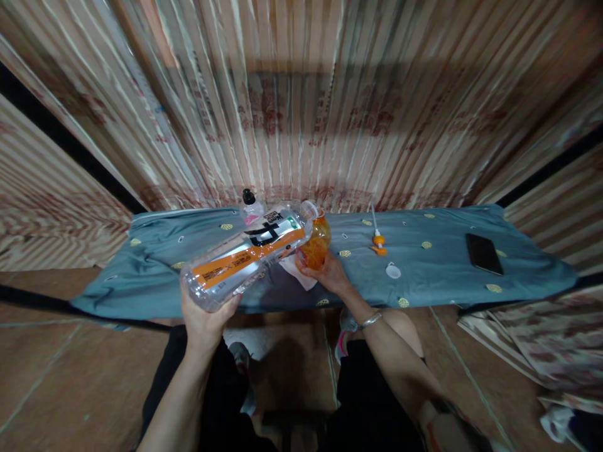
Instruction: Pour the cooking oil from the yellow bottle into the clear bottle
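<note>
My left hand (pixel 207 317) is wrapped round the base of a large clear plastic bottle (pixel 249 254) with an orange and silver label. The bottle is tilted, its neck up to the right, with its mouth at the opening of an orange see-through bottle (pixel 316 245). My right hand (pixel 327 273) grips that orange bottle low on its side. Whether liquid passes between them I cannot tell. Under the bottles lies a white tissue (pixel 301 276). To the right are an orange pump head (pixel 378 242) with a thin tube and a round white cap (pixel 392 270).
A grey-green patterned cloth covers the narrow table (pixel 438 276). At the back left stands a small bottle with a black top (pixel 249 199). A dark phone (pixel 484 253) lies at the right end. Striped curtains (pixel 301 113) hang close behind, and black frame bars flank both sides.
</note>
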Motion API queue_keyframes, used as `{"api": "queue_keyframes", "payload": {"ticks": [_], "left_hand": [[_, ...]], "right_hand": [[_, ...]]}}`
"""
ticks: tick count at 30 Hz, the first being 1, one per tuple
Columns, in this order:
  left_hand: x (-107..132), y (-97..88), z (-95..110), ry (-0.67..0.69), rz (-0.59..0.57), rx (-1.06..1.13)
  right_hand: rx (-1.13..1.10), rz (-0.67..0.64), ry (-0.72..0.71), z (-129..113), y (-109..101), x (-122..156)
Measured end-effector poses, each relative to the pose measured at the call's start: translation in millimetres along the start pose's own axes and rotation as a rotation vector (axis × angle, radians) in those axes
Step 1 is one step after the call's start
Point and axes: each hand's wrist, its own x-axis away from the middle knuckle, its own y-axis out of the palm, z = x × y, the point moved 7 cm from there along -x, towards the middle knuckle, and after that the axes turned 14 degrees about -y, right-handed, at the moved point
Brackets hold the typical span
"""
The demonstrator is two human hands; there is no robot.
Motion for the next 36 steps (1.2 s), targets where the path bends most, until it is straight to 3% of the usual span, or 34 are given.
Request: {"api": "queue_keyframes", "payload": {"ticks": [10,17,28,36], "left_hand": [[0.8,1.0,2.5,0.023,0.0,0.001],[-3.4,-5.1,-13.5,0.023,0.014,0.032],[-4.2,-7.3,-8.5,0.034,0.038,0.019],[-6.0,-8.0,-16.2,0.037,-0.002,0.001]], "right_hand": [[0.07,0.05,-0.007,-3.3,2.9,3.9],[0.114,0.02,-0.028,2.7,6.7,3.4],[0.051,0.037,-0.135,11.0,7.2,3.7],[0.002,0.049,-0.11,7.3,6.6,2.1]]}}
